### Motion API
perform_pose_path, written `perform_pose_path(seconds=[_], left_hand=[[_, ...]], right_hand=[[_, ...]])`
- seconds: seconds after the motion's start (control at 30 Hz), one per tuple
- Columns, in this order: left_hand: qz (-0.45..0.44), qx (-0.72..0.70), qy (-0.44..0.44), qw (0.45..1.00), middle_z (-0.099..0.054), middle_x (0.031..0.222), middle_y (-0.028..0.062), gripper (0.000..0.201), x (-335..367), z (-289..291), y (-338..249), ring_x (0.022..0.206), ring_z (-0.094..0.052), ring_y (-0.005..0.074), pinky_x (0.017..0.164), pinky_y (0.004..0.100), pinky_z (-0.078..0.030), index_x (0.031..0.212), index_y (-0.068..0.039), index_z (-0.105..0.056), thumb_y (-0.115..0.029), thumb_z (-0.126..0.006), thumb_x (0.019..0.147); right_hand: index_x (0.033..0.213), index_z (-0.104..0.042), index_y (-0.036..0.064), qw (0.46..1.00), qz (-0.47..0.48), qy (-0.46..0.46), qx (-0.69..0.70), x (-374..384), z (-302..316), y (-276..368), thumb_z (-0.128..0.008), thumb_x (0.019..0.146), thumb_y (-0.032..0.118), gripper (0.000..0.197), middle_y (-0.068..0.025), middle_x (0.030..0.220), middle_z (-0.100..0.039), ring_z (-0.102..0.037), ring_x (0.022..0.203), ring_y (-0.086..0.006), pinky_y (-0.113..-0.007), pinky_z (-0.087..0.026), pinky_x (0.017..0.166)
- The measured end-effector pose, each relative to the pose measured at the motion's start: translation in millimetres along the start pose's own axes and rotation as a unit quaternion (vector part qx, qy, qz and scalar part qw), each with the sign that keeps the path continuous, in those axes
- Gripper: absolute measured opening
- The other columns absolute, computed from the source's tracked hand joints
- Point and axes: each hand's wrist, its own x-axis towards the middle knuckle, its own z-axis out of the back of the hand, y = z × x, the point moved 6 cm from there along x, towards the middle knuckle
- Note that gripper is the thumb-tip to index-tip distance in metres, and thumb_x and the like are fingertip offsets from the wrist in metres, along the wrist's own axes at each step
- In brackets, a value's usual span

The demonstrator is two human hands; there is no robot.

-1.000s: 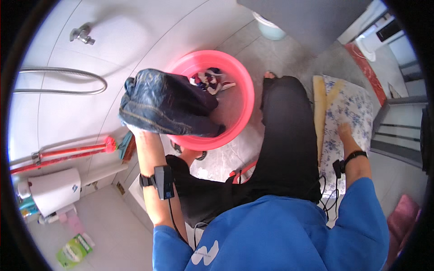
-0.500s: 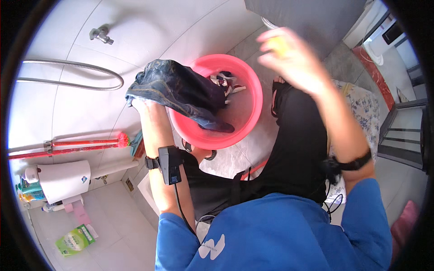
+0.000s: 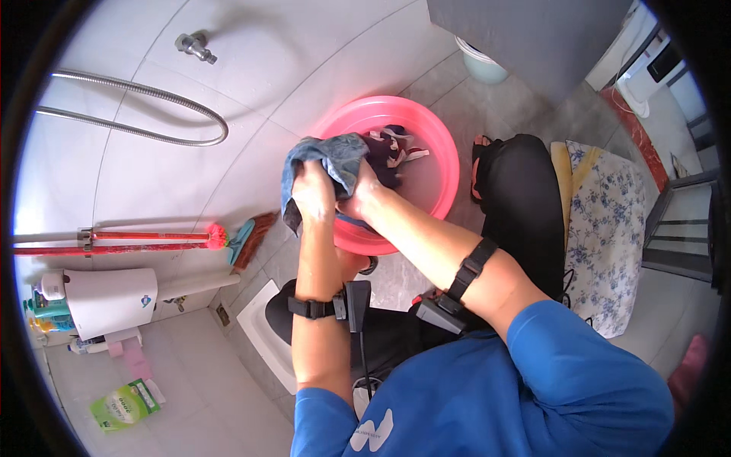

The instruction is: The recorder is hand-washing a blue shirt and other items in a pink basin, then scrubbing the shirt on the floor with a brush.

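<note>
A wet blue denim garment [image 3: 340, 154] is bunched over the left side of a pink basin [image 3: 448, 171]. My left hand [image 3: 313, 190] is closed on its near edge, with the fingertips lost in the cloth. Close beside it, my right hand [image 3: 365, 192] grips the same denim, its fingers mostly hidden by the folds. Wet patches shine on both hands. Dark and white-striped clothes [image 3: 402, 151] lie in cloudy water in the basin. No yellow thing shows in either hand now.
A red-handled brush [image 3: 217, 236] and a broom [image 3: 255, 238] are by the left wall, under a shower hose [image 3: 221, 131]. A flower-patterned cloth [image 3: 605, 236] lies to the right. A pale bucket [image 3: 485, 68] stands behind, beside a grey panel [image 3: 533, 38].
My right hand, raised at the right with a small yellow thing, has come down onto the denim. My left hand and the garment have shifted right and nearer, and the cloth is more bunched.
</note>
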Motion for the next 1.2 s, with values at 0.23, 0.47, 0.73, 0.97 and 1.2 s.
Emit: perform_pose_path(seconds=[0.23, 0.47, 0.73, 0.97, 1.2], left_hand=[[-0.001, -0.123, 0.125, 0.984, -0.067, 0.102, 0.0111, 0.044, 9, -6, 58, 0.093, -0.064, 0.0282, 0.084, 0.0385, -0.049, 0.110, -0.002, -0.062, -0.039, -0.040, 0.098], [0.099, -0.692, 0.324, 0.638, -0.058, 0.113, 0.0096, 0.047, -22, -69, 78, 0.110, -0.055, 0.0294, 0.097, 0.0463, -0.045, 0.114, -0.014, -0.054, -0.054, -0.035, 0.099], [0.248, -0.742, 0.288, 0.552, -0.046, 0.142, 0.0125, 0.045, -47, -88, 38, 0.130, -0.043, 0.0280, 0.111, 0.0458, -0.033, 0.137, -0.012, -0.048, -0.038, -0.035, 0.102], [0.064, -0.789, 0.327, 0.516, -0.049, 0.141, 0.0120, 0.047, -37, -77, 61, 0.132, -0.044, 0.0279, 0.113, 0.0470, -0.030, 0.141, -0.009, -0.044, -0.035, -0.040, 0.102], [0.044, -0.809, 0.342, 0.476, -0.043, 0.148, 0.0132, 0.057, -39, -58, 25, 0.137, -0.038, 0.0297, 0.115, 0.0464, -0.027, 0.144, -0.007, -0.041, -0.045, -0.032, 0.103]], right_hand=[[0.097, -0.062, 0.0092, 0.874, -0.021, -0.174, -0.453, -27, -46, 28, -0.047, 0.094, 0.023, 0.021, -0.0088, 0.094, -0.067, -0.064, 0.085, -0.0237, -0.042, -0.052, 0.081], [0.113, -0.054, 0.0053, 0.401, 0.257, -0.051, -0.878, -21, -40, 34, -0.059, 0.090, 0.034, 0.037, -0.0207, 0.101, -0.060, -0.063, 0.095, -0.0389, -0.050, -0.050, 0.084], [0.100, -0.063, 0.0149, 0.216, 0.356, 0.001, -0.909, -31, -50, 69, -0.061, 0.087, 0.037, 0.025, -0.0100, 0.092, -0.059, -0.056, 0.095, -0.0294, -0.046, -0.041, 0.079], [0.104, -0.065, 0.0155, 0.236, 0.318, 0.096, -0.913, -41, -58, 32, -0.059, 0.088, 0.041, 0.031, -0.0124, 0.106, -0.063, -0.054, 0.110, -0.0310, -0.049, -0.040, 0.088], [0.112, -0.063, 0.0135, 0.193, 0.410, 0.094, -0.886, -43, -72, 27, -0.064, 0.085, 0.033, 0.033, -0.0162, 0.103, -0.061, -0.056, 0.107, -0.0347, -0.056, -0.038, 0.094]])
